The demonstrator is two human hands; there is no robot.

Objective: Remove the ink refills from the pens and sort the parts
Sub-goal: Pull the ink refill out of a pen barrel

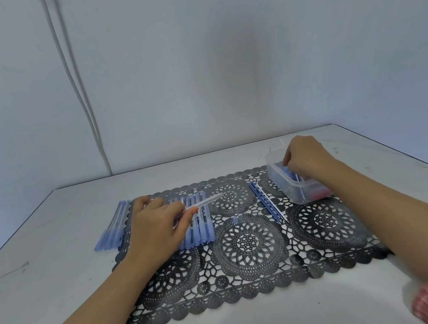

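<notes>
My left hand pinches a clear empty pen barrel above a row of several blue pens lying on the black lace placemat. A second group of blue pens lies at the mat's left edge. Several thin ink refills lie side by side right of centre. A small blue cap sits alone mid-mat. My right hand reaches into the clear plastic tub, fingers curled over blue parts inside; what it holds is hidden.
The grey table ends at a wall behind, with two white cables running down it. The table's right edge runs diagonally past the tub. Red items lie in the tub's near end.
</notes>
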